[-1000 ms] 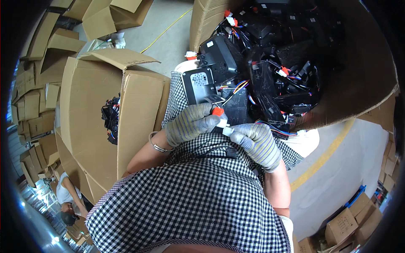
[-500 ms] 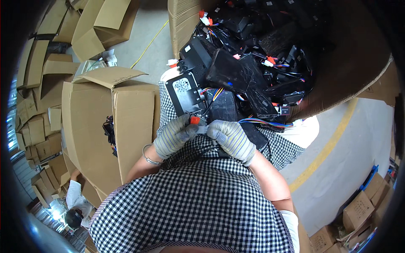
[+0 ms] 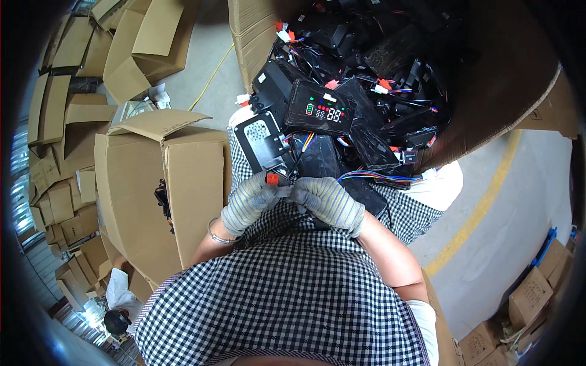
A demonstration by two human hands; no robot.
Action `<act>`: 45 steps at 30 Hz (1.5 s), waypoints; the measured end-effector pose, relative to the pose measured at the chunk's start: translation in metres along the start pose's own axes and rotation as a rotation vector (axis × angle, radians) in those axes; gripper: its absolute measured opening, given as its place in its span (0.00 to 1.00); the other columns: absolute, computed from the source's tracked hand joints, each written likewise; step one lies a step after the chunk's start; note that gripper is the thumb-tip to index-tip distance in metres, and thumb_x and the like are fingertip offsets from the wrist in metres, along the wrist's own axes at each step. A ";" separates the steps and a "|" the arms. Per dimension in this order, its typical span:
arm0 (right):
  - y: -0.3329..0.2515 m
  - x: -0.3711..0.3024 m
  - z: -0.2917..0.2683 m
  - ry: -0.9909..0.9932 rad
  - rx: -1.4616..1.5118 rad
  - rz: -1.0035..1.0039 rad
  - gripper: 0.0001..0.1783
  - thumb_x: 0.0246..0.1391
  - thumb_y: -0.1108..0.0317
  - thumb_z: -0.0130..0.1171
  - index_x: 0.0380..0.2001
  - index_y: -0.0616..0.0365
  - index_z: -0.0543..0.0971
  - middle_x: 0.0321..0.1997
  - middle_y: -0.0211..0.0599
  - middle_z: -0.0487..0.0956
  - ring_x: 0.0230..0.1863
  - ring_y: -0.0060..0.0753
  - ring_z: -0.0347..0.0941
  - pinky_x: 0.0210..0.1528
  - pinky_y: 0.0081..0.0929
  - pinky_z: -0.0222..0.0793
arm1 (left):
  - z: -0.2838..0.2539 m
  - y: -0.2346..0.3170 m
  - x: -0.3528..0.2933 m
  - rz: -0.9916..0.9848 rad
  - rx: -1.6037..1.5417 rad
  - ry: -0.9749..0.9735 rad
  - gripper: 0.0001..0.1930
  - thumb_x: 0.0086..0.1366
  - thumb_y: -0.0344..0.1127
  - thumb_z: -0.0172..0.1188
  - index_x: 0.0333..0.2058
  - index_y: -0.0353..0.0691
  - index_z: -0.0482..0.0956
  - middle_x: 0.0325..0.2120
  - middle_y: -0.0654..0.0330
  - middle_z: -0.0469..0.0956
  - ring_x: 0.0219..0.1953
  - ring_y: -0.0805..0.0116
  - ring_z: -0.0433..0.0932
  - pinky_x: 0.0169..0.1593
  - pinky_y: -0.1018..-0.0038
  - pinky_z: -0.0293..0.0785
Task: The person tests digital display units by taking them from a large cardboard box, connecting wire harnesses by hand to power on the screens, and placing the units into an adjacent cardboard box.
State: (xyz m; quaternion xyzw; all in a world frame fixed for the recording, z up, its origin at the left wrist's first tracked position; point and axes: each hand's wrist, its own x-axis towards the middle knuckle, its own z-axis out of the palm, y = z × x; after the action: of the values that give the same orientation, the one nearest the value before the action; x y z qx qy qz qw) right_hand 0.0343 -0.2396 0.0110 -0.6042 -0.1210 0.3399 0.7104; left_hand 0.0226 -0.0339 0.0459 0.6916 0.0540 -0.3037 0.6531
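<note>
Both of my hands wear grey-striped work gloves and meet over my lap. With closed fingers my left hand (image 3: 248, 202) grips a red plug connector (image 3: 272, 179) on short wires. My right hand (image 3: 330, 205) pinches a whitish connector (image 3: 284, 191) against it; the gloves partly hide where the two meet. Just beyond lies a black-framed unit with a silver back plate (image 3: 259, 141), close to my left fingertips. A black display panel (image 3: 321, 108) glows with coloured symbols and digits, resting on the pile. Several coloured wires (image 3: 381, 175) stretch to the right of my right hand.
A large open carton (image 3: 251, 43) ahead holds many black wired units (image 3: 366, 73). Another carton (image 3: 137, 201) stands at my left, with stacked boxes (image 3: 55, 183) behind. A person in white (image 3: 122, 293) is at the lower left. A yellow line (image 3: 482, 216) crosses the floor at right.
The display panel, dark apart from a small blue light before, is now lit with symbols and digits. My hands stay together on the connectors; the whole view has shifted slightly.
</note>
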 end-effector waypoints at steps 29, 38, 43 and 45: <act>0.005 -0.020 -0.171 0.818 -0.658 -0.147 0.10 0.54 0.65 0.54 0.31 0.58 0.81 0.36 0.43 0.74 0.38 0.39 0.72 0.43 0.30 0.66 | 0.020 0.009 -0.003 0.088 -0.027 -0.121 0.34 0.61 0.62 0.50 0.51 0.34 0.71 0.33 0.62 0.74 0.25 0.83 0.67 0.30 0.88 0.66; -0.078 -0.033 -0.023 0.299 -0.407 -0.551 0.16 0.57 0.56 0.52 0.34 0.58 0.78 0.41 0.41 0.71 0.42 0.41 0.71 0.44 0.31 0.68 | 0.037 -0.007 0.015 0.628 0.294 0.235 0.30 0.68 0.50 0.45 0.59 0.32 0.58 0.45 0.57 0.72 0.36 0.76 0.74 0.45 0.78 0.71; -0.070 -0.028 0.013 0.139 -0.231 -0.615 0.17 0.56 0.56 0.53 0.35 0.58 0.80 0.41 0.38 0.71 0.43 0.41 0.69 0.50 0.36 0.64 | 0.016 -0.023 0.012 0.407 -0.061 -0.050 0.25 0.69 0.45 0.41 0.55 0.31 0.62 0.49 0.51 0.70 0.48 0.61 0.72 0.53 0.67 0.67; -0.073 -0.032 0.011 0.141 -0.256 -0.599 0.16 0.58 0.56 0.50 0.34 0.59 0.79 0.43 0.40 0.71 0.45 0.43 0.70 0.50 0.34 0.65 | 0.023 -0.009 0.014 0.469 -0.007 -0.064 0.27 0.68 0.50 0.41 0.55 0.32 0.63 0.48 0.51 0.71 0.47 0.61 0.72 0.54 0.67 0.67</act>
State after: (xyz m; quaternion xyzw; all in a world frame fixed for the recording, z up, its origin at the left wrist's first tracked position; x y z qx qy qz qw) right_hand 0.0290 -0.2539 0.0896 -0.6482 -0.2853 0.0552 0.7039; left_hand 0.0219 -0.0583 0.0321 0.6729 -0.1279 -0.1655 0.7095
